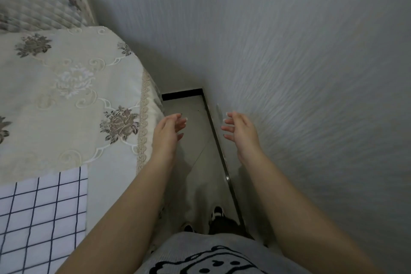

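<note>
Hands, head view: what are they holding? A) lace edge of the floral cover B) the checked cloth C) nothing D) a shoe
C: the left hand and right hand both show relaxed, spread fingers with nothing in them, over the floor strip between the floral cover and the wall.

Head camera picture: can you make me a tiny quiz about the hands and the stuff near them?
1. True or false: the left hand grips the checked cloth.
2. Which is nearer the wall? A: left hand. B: right hand.
3. What does the right hand hold?
Key: 1 false, its fingers are relaxed and hold nothing; 2 B; 3 nothing.
</note>
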A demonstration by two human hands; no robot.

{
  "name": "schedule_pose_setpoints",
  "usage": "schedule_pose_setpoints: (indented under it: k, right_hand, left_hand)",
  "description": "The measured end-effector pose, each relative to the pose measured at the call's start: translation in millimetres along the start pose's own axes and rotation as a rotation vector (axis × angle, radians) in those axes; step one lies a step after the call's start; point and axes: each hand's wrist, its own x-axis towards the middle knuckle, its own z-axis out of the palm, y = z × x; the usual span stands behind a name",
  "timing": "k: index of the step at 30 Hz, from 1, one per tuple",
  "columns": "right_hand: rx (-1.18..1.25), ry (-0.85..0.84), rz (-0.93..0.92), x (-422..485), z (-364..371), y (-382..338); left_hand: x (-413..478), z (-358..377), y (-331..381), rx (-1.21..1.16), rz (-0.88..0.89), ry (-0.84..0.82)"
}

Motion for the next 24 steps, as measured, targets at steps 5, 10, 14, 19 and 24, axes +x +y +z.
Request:
schedule_pose_setpoints:
  k: [5,10,14,19,24]
  right_hand:
    - [-0.036,-0.034,0.018,49,19,-9]
    - [-0.039,-0.095,0.017,119,51,-32]
    - [-0.046,-0.200,0.021,173,97,-54]
    - [-0.096,-0.355,0.026,203,157,-70]
    - [-0.147,-0.504,0.016,223,209,-93]
  left_hand:
    - [45,8,9,-0.011,-0.002,0.045]
    - [98,22,32,-0.013,0.017,0.122]
    - [135,32,62,-0.065,0.066,0.238]
    - [167,17,88,-0.126,0.084,0.366]
    - [191,-12,106,-0.167,0.116,0.508]
